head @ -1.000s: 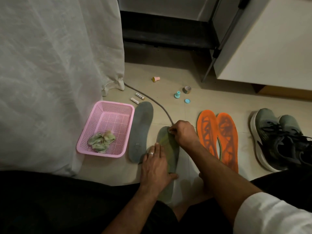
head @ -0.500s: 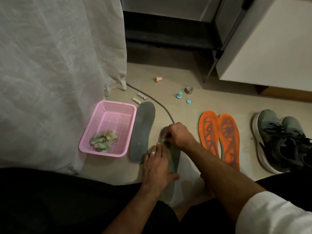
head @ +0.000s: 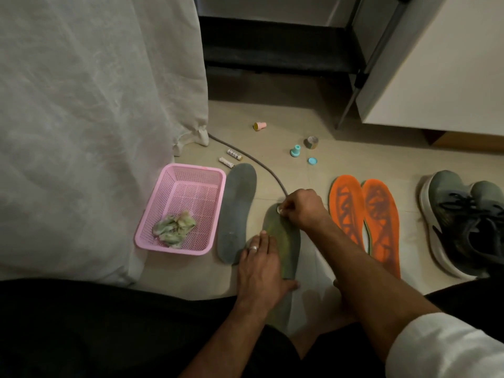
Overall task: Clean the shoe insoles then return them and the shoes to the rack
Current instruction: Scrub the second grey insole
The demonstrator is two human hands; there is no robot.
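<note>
A grey-green insole [head: 283, 241] lies on the floor in front of me. My left hand [head: 261, 266] presses flat on its lower half with straight fingers. My right hand [head: 302, 208] grips a small pale wipe [head: 279, 210] against the insole's toe end. A second grey insole [head: 237, 211] lies to the left. Two orange insoles [head: 365, 219] lie side by side to the right. A pair of dark grey shoes [head: 463, 222] stands at the far right.
A pink basket [head: 191, 184] holding crumpled used wipes [head: 174, 227] sits at the left beside a white curtain [head: 95, 118]. A grey cable [head: 261, 167], two small tubes [head: 230, 158] and several small caps lie on the floor behind. A white cabinet [head: 441, 64] stands at the back right.
My right hand slid the wipe down the insole's toe area and back up towards the tip. The left hand has stayed pressed on the insole.
</note>
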